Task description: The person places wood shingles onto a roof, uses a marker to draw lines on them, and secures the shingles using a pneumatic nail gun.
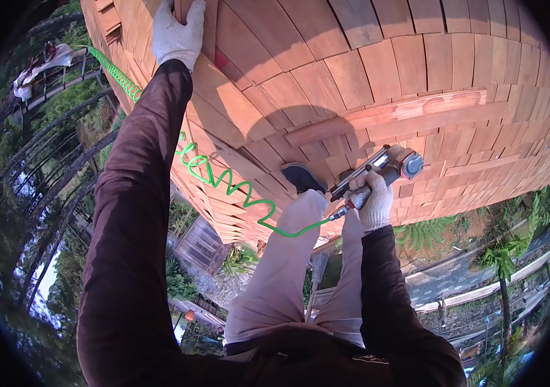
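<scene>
My left hand (pixel 180 37), in a pale knit glove, reaches to the upper edge of the view. Its thumb and fingers are spread apart over a brown wooden shingle (pixel 209 32); the fingertips are partly cut off. My right hand (pixel 376 203), gloved too, is closed around the grip of a pneumatic nail gun (pixel 410 165). The nail gun is held low over the shingled roof (pixel 326 77), near my right leg. A green coiled air hose (pixel 228 184) joins the gun's rear fitting and runs up to the left, passing behind my left forearm.
A reddish wooden batten (pixel 388 117) lies across the shingles. My dark shoe (pixel 302 177) rests on the roof just below it. The roof edge drops away at left and below, toward a small wooden structure (pixel 203 245), paving and plants. White cloth (pixel 43 68) hangs over a railing far left.
</scene>
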### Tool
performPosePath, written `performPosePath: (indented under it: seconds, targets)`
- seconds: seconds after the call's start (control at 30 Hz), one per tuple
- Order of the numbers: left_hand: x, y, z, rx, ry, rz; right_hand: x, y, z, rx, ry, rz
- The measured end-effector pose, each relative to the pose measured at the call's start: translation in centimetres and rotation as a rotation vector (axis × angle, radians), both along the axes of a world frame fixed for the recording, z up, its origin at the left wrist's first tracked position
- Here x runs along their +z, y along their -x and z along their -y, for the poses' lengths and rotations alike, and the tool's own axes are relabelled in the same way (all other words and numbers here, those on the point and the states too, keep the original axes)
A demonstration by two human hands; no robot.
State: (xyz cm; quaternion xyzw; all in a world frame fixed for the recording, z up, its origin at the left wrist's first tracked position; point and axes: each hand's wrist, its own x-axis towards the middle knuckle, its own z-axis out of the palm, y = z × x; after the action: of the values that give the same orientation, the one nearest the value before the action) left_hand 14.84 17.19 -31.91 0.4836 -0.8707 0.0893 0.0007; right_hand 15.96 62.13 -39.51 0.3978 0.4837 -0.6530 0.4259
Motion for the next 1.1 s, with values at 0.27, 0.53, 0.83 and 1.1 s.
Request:
performPosePath:
  seconds: [0.27,0.53,0.83,1.1]
  targets:
    - [-4.0,-3.4,2.9,-0.245,0.230,-0.245,-4.6,-3.8,0.3,0.499,-0.327,-0.180]
    - [-13.3,-11.8,-25.3,1.265,-1.822,-0.658,-5.5,-2.9,-0.2,0.496,-0.686,-0.478]
    - [-23.8,-5.7,-32.9,1.882,-1.673,-1.336,-5.0,-1.5,-1.3,0.129,-0.504,-0.271]
    - [-23.8,-7.8,-33.5,1.836,-1.456,-1.419,-4.8,0.1,-2.0,0.044,-0.457,-0.272]
